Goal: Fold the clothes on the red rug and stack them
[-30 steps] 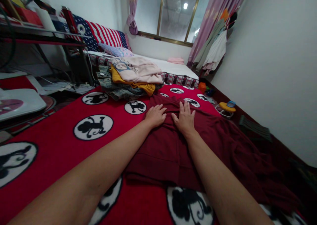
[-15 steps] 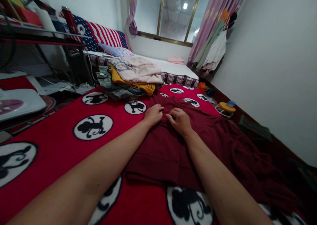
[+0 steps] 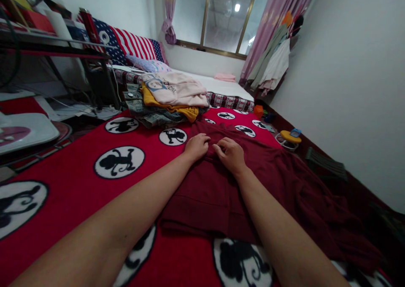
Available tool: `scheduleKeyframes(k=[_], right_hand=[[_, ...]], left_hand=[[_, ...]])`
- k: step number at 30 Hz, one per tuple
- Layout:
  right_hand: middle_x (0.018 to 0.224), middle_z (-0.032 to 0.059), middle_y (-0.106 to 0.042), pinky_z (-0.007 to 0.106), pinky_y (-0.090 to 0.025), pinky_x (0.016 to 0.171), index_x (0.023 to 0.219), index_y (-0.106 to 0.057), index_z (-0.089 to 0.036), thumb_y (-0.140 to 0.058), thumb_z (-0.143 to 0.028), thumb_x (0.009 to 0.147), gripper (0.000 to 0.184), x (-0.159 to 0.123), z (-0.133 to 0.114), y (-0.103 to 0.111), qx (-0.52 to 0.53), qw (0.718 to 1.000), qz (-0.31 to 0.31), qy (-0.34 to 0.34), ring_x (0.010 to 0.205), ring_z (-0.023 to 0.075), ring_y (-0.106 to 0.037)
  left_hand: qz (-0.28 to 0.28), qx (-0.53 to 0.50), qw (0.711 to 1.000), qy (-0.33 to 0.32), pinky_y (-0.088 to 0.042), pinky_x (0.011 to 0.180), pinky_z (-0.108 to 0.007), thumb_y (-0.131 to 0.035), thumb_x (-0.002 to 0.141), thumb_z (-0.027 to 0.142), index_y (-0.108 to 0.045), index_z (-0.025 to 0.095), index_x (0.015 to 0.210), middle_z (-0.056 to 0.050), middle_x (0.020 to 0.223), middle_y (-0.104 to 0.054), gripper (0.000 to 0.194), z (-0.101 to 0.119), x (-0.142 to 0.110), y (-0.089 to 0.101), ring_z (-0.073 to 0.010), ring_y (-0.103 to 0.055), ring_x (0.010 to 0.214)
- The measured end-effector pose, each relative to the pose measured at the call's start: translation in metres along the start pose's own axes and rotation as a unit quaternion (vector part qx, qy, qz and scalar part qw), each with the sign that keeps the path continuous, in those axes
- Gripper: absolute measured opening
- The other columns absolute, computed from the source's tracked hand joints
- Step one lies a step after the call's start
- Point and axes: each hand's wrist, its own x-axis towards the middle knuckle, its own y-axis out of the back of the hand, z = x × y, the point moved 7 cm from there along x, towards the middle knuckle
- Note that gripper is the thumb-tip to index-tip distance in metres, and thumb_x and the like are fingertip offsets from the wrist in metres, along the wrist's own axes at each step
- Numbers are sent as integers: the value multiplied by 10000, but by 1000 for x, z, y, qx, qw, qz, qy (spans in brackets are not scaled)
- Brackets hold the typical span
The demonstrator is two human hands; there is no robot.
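Observation:
A maroon sweatshirt (image 3: 202, 207) lies spread over a red blanket (image 3: 76, 207) with black-and-white monkey roundels. Its wide hem band faces me, and the rest trails in loose folds to the right. My left hand (image 3: 197, 147) is at the garment's upper left edge, fingers curled down and closed on the cloth. Just to its right, my right hand (image 3: 231, 154) is closed on the same sweatshirt with bent fingers and the thumb toward the left hand. The fingertips of both hands are partly hidden against the dark fabric.
A stack of folded clothes (image 3: 174, 91), pink on top and mustard below, sits beyond my left hand. A cluttered desk (image 3: 57, 51) stands at left, near a white plastic seat (image 3: 28, 131). Along the right wall are a yellow stool (image 3: 290, 137) and hanging clothes (image 3: 275, 63).

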Motion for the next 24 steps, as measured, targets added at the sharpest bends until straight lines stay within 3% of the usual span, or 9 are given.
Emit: scheduleKeyframes(k=[3,6,24], right_hand=[[1129,52,-670,267,-437,877,1058,-707,-204,-571,-331,895,248,1,6,-10,10,1000,-28,-9,1032,197,-593],[1196,64,-643,300,-438,941,1148,-689,-194,-571,-347,893,320,2,13,-18,-6,998,-50,-35,1063,215,-587],[1123,83,-650,325,-475,873,1075,-720,-199,-598,-323,873,267,2,15,-19,38,998,-32,-28,1004,219,-606]], left_hand=[[0,-1,1000,0,-380,1102,-265,-466,889,163,-687,184,1186,-64,1338,-604,371,1,0,0,-175,-549,1241],[2,-4,1000,1,-390,1094,-269,-466,891,166,-688,192,1181,-57,1335,-606,366,1,-1,0,-173,-556,1231],[5,7,1000,-13,-399,1090,-272,-481,899,166,-690,182,1176,-66,1325,-611,347,2,0,-2,-178,-566,1221]])
